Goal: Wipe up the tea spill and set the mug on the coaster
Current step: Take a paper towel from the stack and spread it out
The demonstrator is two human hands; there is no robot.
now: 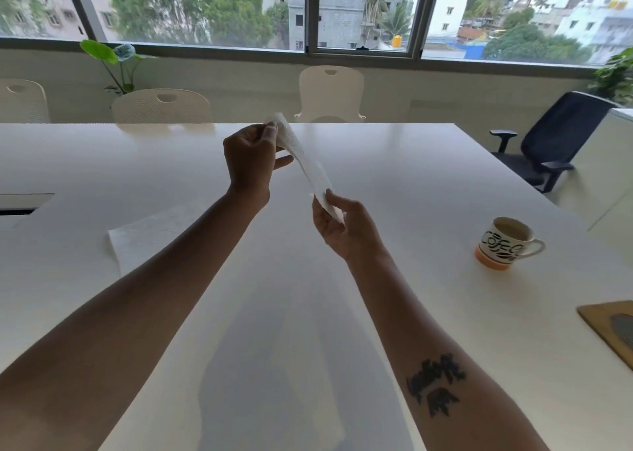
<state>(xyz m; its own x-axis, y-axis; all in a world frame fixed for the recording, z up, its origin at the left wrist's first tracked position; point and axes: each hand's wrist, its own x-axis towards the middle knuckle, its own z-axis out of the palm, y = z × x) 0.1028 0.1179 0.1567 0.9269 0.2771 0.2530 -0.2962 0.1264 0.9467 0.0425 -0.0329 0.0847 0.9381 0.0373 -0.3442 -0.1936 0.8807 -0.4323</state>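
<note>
A white paper towel point(310, 167) is stretched in the air above the middle of the white table point(411, 183). My left hand point(251, 159) pinches its upper end and my right hand point(342, 226) pinches its lower end. A white mug point(507, 241) with black lettering and an orange base stands on the table to the right, with tea inside. A wooden coaster point(613, 327) lies at the right edge, nearer to me than the mug and cut off by the frame. I cannot make out a spill on the tabletop.
A second paper towel point(150, 238) lies flat on the table at the left. White chairs point(330, 92) stand along the far side, and a black office chair point(548, 142) stands at the right. A cable slot point(20, 203) opens in the table's left edge.
</note>
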